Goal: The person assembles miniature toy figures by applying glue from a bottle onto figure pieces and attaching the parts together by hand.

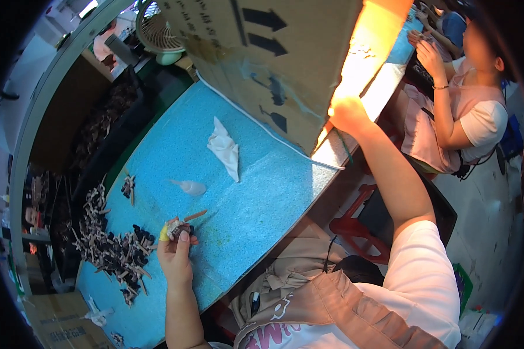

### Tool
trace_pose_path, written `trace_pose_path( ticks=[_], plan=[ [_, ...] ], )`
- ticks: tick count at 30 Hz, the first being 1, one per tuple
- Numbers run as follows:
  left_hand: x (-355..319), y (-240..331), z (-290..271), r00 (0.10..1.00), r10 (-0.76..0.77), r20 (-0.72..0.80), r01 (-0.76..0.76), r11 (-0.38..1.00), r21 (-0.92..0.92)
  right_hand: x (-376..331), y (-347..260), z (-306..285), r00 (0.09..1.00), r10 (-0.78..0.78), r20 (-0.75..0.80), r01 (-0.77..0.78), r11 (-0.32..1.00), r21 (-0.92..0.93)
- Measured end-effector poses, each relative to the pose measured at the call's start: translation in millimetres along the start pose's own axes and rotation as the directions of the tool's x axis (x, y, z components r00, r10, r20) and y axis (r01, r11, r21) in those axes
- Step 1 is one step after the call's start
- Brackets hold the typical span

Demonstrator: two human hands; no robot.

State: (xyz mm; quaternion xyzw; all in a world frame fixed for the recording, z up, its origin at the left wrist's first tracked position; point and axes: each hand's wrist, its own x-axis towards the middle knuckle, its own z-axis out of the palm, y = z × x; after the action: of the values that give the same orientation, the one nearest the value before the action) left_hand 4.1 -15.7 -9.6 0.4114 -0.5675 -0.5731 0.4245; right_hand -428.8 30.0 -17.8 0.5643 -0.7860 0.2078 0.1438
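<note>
My left hand (177, 247) is closed round a small dark-and-pale figurine-like piece (179, 229) with a thin brown stick-like part pointing out to the right. Something yellow covers one fingertip of that hand. To its left, a heap of similar small pieces (119, 253) lies on the blue table top (256, 203). My right arm is stretched out to the far right, and my right hand (350, 115) is at the edge of an upright cardboard box panel (273, 70), in a strong orange-white glow. Its fingers are washed out and partly hidden there.
A translucent small bottle (191, 187) and a crumpled white tissue (225, 149) lie on the table. A white cord (262, 129) runs below the cardboard. Dark bins (108, 119) line the left side. Another person (454, 110) sits at the right, beyond a red stool (361, 227).
</note>
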Motion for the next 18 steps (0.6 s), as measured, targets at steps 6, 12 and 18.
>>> trace_pose_path(
  ticks=[6, 12, 18],
  plan=[
    [-9, 4, -5, 0.998, 0.008, -0.061, -0.014, 0.996, -0.090, -33, -27, -19, 0.940, 0.321, -0.116, -0.089, 0.559, 0.824],
    [-10, 19, 10, 0.997, 0.030, 0.075, -0.017, 0.986, -0.167, -88, -138, -74, 0.991, -0.048, -0.122, 0.128, 0.133, 0.983],
    [-12, 31, 0, 0.971, 0.218, 0.096, -0.231, 0.960, 0.159, -33, -214, -52, 0.871, -0.490, -0.033, 0.225, 0.337, 0.914]
  ],
)
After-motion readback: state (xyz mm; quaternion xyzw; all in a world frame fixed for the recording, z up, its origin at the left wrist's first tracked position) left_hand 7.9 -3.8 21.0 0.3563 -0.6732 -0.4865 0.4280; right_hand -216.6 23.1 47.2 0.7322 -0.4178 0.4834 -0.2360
